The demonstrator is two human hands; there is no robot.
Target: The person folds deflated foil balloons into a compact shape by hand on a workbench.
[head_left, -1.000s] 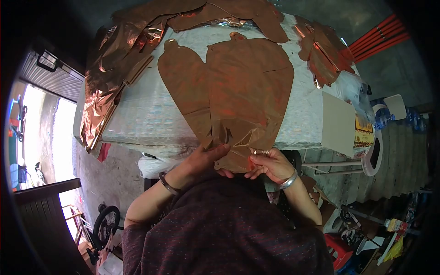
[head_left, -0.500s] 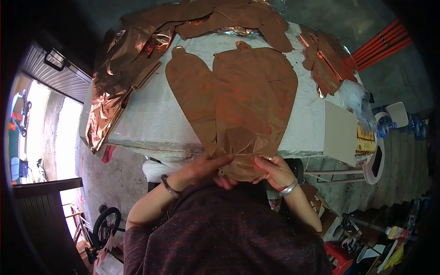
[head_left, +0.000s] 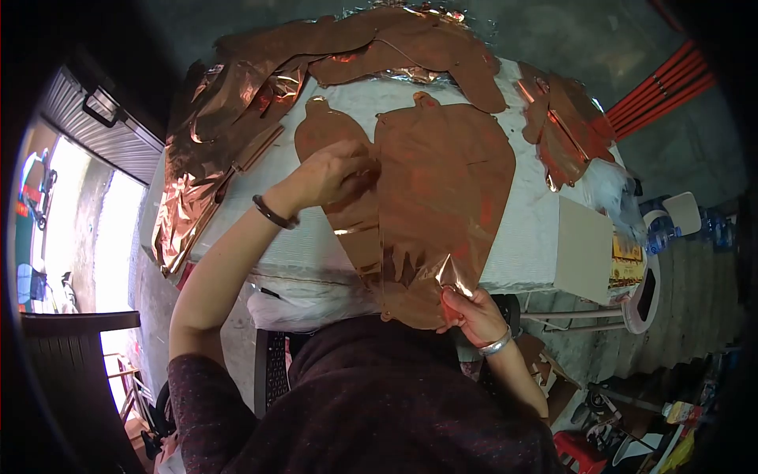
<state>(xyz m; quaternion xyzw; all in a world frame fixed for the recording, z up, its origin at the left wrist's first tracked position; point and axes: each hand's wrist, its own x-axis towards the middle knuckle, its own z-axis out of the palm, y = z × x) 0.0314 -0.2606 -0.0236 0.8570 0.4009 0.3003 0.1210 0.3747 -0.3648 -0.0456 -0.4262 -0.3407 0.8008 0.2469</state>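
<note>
Near-to-far on the white counter [head_left: 525, 245] lies the rounded copper-brown foil sheet [head_left: 442, 186]; my right hand [head_left: 478, 317] pinches its near end, my left hand [head_left: 339, 174] curls at its left edge, hold unclear.

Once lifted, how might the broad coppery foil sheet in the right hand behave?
The foil sheet is probably floppy, since it creases near the right hand. It looks thin, so likely light. Its gloss hints at slipperiness.
</note>
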